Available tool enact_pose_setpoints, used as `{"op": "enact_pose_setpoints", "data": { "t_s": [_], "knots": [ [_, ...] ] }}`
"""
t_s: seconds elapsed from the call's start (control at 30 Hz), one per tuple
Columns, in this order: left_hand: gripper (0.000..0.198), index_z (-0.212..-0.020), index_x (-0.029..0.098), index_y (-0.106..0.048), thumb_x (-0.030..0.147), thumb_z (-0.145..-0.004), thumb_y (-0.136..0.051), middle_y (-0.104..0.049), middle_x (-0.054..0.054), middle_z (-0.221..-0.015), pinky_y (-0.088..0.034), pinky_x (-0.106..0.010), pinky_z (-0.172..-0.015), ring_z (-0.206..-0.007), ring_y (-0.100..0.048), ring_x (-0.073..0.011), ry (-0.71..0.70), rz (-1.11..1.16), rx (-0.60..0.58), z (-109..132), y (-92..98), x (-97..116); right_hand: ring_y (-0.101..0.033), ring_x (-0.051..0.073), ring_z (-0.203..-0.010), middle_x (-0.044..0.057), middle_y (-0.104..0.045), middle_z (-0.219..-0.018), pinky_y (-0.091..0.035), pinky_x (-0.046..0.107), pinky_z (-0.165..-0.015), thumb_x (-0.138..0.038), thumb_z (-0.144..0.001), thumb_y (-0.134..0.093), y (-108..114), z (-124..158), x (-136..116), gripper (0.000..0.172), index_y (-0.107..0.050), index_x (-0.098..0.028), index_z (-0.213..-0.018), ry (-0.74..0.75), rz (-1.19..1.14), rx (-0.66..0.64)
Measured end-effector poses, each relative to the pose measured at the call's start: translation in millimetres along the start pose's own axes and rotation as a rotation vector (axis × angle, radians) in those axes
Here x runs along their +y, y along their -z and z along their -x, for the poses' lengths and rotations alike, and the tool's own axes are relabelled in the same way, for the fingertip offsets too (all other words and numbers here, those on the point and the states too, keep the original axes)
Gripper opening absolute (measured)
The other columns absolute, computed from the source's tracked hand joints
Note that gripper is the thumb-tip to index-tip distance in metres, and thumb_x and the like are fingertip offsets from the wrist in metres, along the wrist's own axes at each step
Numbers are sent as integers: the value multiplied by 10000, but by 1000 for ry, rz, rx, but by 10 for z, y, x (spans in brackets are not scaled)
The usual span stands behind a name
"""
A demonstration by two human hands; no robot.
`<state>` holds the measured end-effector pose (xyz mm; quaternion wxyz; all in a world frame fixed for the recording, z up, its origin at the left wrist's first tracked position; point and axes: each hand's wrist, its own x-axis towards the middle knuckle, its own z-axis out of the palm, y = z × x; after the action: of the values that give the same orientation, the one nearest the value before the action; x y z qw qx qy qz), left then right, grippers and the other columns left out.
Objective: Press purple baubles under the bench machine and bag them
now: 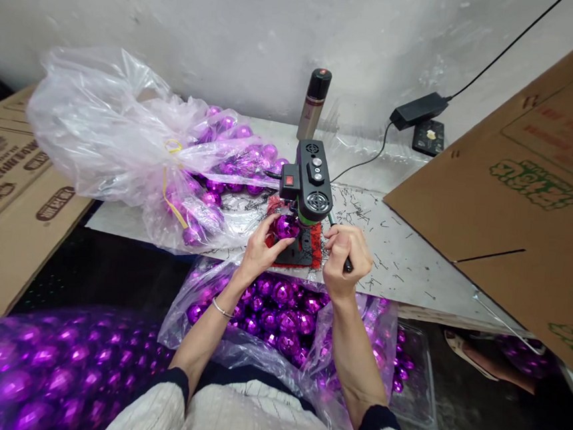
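Between the thumb and fingers of my left hand (263,248) is a shiny purple bauble (287,227), held under the head of a small black bench press (313,187). My right hand (347,257) is wrapped round the lever handle (348,265) on the press's right side. The press has a red switch and stands on a red mat (318,248) strewn with small dark bits. Just below the bench edge, an open clear plastic bag (183,300) holds many more purple baubles (287,322).
A tied plastic bag (103,132) of baubles lies left on the white bench (388,251). Behind the press stands a spray can (314,104). A power adapter (420,111) sits at the wall. Cardboard boxes (520,182) flank the bench. Another person's foot (475,357) shows at right.
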<state>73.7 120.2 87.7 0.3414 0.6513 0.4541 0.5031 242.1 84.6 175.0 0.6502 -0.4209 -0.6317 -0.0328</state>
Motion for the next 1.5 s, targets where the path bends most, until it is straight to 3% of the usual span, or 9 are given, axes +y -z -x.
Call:
{"op": "enact_pose_setpoints", "data": {
  "t_s": [0.7, 1.0, 1.3, 1.5],
  "knots": [
    [639, -1449, 215, -596, 522, -920, -784, -705, -148, -1404, -560, -448, -1136, -1286, -705, -289, -34, -26, 7, 28, 8, 2, -668, 136, -699, -17, -607, -675, -473, 294, -632, -131, -1031, -476, -4, -15, -12, 334, -532, -225, -715, 11, -2, 8],
    [634, -1437, 219, -598, 533, -919, -782, -705, -137, -1406, -615, -392, -1045, -1218, -735, -263, 20, 0, 13, -15, -6, 19, -665, 155, -683, -5, -627, -676, -480, 317, -620, -161, -1032, -462, 2, -1, -5, 340, -553, -229, -712, -12, 14, 6],
    [643, -1445, 231, -597, 518, -907, -800, -704, -141, -1402, -555, -450, -1141, -1304, -694, -289, -23, -31, 15, 57, 0, 11, -673, 167, -686, -4, -612, -649, -484, 327, -615, -165, -1030, -464, -6, 0, -5, 344, -560, -233, -708, -4, 16, 13],
    [631, -1427, 221, -606, 519, -906, -801, -719, -141, -1366, -581, -443, -1104, -1247, -721, -283, -20, -19, 30, 38, -16, 7, -667, 154, -687, -8, -613, -664, -473, 314, -616, -154, -1032, -464, -3, 13, 1, 340, -552, -229, -712, -3, 8, 10]
  ]
}}
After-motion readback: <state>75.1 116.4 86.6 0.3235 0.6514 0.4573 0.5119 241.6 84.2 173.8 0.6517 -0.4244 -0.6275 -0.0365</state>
